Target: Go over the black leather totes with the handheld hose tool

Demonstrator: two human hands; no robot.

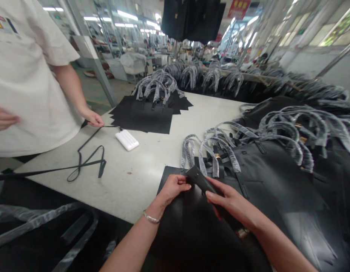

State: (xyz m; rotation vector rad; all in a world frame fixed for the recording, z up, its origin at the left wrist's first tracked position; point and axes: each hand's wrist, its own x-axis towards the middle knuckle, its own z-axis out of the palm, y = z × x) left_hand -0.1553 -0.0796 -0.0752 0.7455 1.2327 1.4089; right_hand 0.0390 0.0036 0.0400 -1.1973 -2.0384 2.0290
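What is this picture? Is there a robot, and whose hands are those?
No robot here! A person wears a camera on their head, looking forward and down, so you see their own bare arms.

Their right hand holds a black flap. Their left hand is at its end, though I can't tell how firmly it grips. Below is a black bag.

On the pale table are more black bags, with handles in clear plastic, plus a white box and a black cord. The hand near that cord is somebody else's.
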